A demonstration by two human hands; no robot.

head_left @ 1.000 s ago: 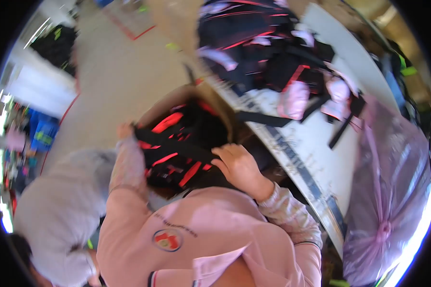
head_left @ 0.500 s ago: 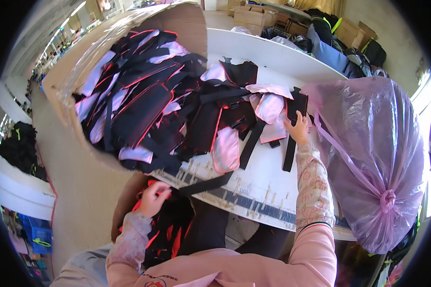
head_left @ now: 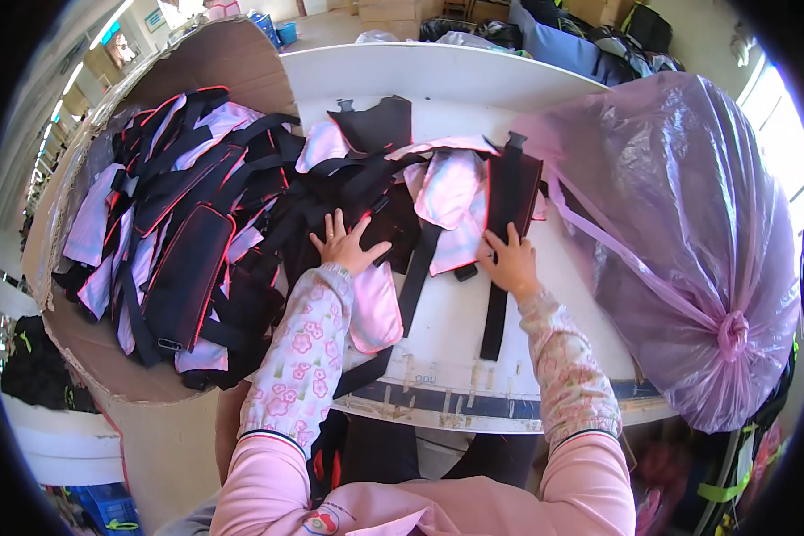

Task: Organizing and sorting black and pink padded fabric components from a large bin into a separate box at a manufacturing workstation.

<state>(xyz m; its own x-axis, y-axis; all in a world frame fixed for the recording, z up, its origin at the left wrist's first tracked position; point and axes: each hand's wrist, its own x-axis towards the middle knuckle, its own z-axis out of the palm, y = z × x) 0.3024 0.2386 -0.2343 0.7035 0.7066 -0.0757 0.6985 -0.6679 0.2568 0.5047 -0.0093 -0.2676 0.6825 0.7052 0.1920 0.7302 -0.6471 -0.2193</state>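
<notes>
Fingers spread, my left hand (head_left: 347, 246) rests on a heap of black straps (head_left: 338, 198), just above a shiny pink strap pad (head_left: 377, 304). My right hand (head_left: 509, 261) touches the lower end of a black padded strap (head_left: 512, 183) with red edging and a buckle at its top. Its thumb and fingers look apart. A black webbing tail (head_left: 493, 326) hangs down from that strap toward the table's front. Between my hands lie more pink pads (head_left: 448, 189) and another webbing strip (head_left: 417, 281). The undersides of the pieces are hidden.
An open cardboard box (head_left: 165, 85) full of black and pink straps lies at the left, spilling onto the white table (head_left: 438, 357). A tied, translucent purple bag (head_left: 679, 205) bulges on the right. The table has a raised back panel (head_left: 438, 67).
My left hand has come up from below the table's front edge onto the straps. My right hand now touches the lower part of the padded strap. The view has shifted.
</notes>
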